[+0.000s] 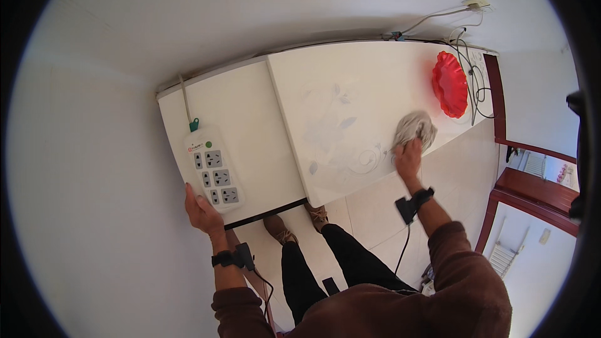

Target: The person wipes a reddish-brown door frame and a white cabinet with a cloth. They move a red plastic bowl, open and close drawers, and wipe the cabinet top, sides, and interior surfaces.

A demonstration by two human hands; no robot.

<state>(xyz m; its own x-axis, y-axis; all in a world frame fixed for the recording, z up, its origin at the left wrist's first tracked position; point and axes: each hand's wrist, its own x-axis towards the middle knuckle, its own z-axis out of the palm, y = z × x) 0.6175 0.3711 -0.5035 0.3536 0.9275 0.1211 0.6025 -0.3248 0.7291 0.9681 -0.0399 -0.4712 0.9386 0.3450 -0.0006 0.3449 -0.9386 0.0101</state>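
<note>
My right hand [408, 155] presses a crumpled grey cloth [414, 128] onto the white top of a tall appliance [350, 94], near its right edge. The top carries a faint pale-blue flower pattern. My left hand [201, 210] rests on the front edge of a lower white cabinet [250, 119] to the left, fingers touching the corner of a white power strip [213, 169] that lies there. Both wrists wear black straps with small devices and cables.
A red scalloped plastic plate [449, 84] sits at the far right end of the appliance top, beside tangled cables [472, 81] running to a wall socket [477, 5]. White walls behind and left. A dark-red door frame [501, 119] stands right. My feet are on pale floor tiles.
</note>
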